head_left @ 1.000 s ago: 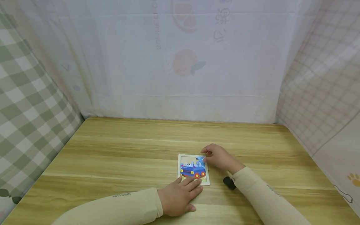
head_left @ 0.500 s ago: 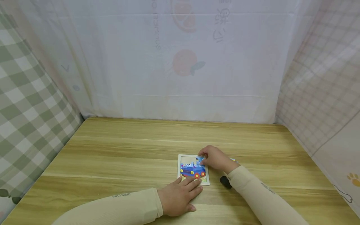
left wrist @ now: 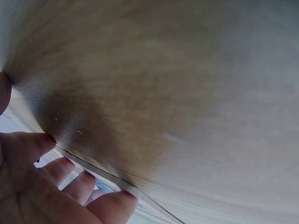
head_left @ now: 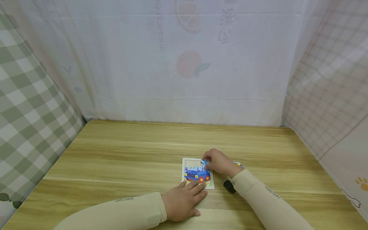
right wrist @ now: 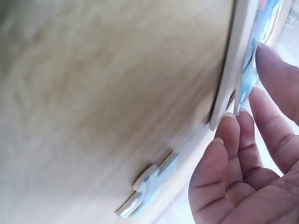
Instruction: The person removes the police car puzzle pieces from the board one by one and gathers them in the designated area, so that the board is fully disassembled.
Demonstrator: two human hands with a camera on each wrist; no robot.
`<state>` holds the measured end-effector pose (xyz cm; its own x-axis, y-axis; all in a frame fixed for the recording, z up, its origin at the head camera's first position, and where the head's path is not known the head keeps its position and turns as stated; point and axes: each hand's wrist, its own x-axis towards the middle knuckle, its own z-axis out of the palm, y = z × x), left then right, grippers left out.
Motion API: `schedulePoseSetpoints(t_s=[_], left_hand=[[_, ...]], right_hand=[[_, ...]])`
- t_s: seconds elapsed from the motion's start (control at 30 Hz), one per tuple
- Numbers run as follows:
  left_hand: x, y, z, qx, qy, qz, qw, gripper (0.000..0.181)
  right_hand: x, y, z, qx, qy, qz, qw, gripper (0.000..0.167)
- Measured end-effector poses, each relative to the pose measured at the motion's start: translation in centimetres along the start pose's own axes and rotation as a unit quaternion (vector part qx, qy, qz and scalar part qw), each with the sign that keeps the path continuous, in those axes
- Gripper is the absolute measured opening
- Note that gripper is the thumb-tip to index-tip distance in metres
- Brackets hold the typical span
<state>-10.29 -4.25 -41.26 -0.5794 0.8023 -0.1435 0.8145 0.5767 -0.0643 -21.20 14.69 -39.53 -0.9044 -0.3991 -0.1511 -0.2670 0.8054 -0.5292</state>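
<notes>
A square jigsaw puzzle [head_left: 197, 174] with a white frame lies on the table, showing a blue cartoon car. Its upper left part is bare board. My left hand [head_left: 185, 201] rests with fingers spread over the frame's near edge; in the left wrist view its fingertips touch that edge. At the upper right corner, my right hand [head_left: 219, 162] pinches a light-blue puzzle piece [right wrist: 246, 86] between thumb and fingers. That piece is tilted, one edge raised above the frame, in the right wrist view. The hand partly hides it in the head view.
Another loose puzzle piece [right wrist: 149, 184] lies on the wooden table [head_left: 129, 153], right of the frame and partly behind the right hand in the head view. A small black object [head_left: 229, 187] sits by the right wrist. Cloth curtains [head_left: 184, 108] surround the table's back and sides.
My right hand has moved slightly left, over the puzzle's upper right corner, and the piece there has shifted. The loose piece behind that hand has come into view. My left hand stays put.
</notes>
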Motion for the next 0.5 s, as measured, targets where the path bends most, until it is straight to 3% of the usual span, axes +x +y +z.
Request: schedulePoseSetpoints(t_s=[0.5], left_hand=[[0.01, -0.02, 0.06, 0.009, 0.003, -0.001, 1.0000, 0.062]], right_hand=[[0.12, 0.31, -0.14, 0.044, 0.002, -0.013, 0.9989, 0.014]])
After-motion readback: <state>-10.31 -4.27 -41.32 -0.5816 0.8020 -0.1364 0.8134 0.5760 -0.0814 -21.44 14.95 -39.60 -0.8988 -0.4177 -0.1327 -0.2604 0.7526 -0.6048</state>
